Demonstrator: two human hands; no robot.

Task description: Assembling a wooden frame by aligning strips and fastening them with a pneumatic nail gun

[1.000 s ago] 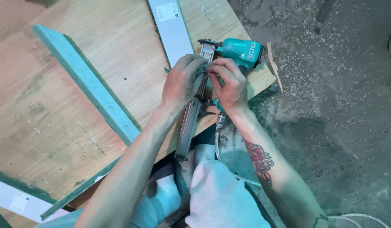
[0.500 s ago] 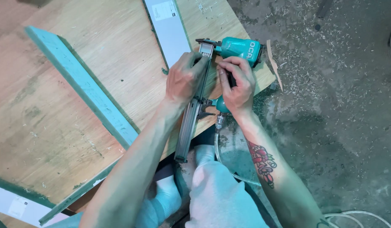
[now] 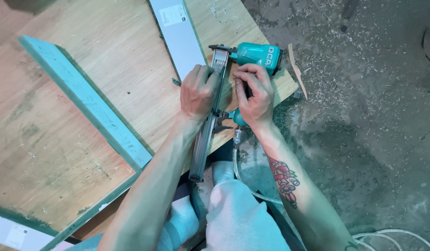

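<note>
Our left hand [image 3: 198,93] and right hand [image 3: 255,95] are bare: no gloves, rings or watch. Both forearms bare too, no sleeves in view. Right forearm carries a tattoo [image 3: 284,179] in red with dark outlines on the inner side; a second small dark mark sits near the elbow at the frame's bottom edge. Light, pale trousers [image 3: 238,218] cover our knees.

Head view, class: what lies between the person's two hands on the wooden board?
In the head view, the nail gun's long metal magazine runs between the left hand and the right hand; the left hand rests against it.
</note>
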